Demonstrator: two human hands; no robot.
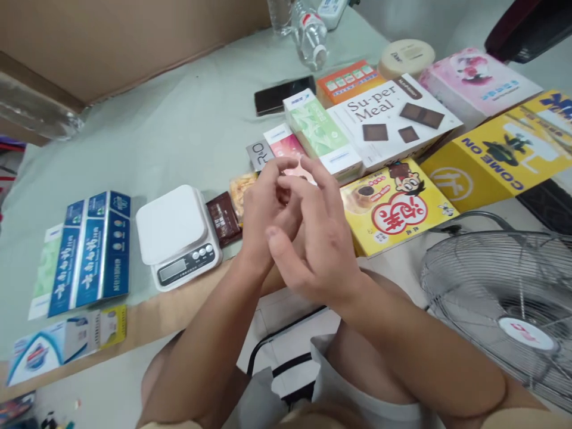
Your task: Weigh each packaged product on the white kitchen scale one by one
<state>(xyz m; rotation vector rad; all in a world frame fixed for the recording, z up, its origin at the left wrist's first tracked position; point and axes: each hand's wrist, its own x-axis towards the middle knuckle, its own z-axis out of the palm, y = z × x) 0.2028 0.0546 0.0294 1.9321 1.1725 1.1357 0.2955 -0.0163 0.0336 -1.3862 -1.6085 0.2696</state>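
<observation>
Both my hands meet in the middle of the view, above the table's front edge, and no object shows in them. My left hand (271,211) has loosely bent fingers, partly hidden behind the other hand. Over it comes my right hand (324,247), its thumb stretched out and its fingers apart and slightly curved. A white digital scale (172,223) stands left of my hands with a bare platform. Between scale and hands lie a dark brown packet (223,219) and a yellowish snack packet (241,189). Just right of my right hand is a yellow cartoon box (397,208).
Blue toothpaste boxes (92,250) and a white-blue box (44,348) lie left. Behind my hands are a green-white box (322,131), a Su-per Meal box (393,122), a phone (281,95) and a bottle (310,36). A wire-caged fan (504,298) stands at right.
</observation>
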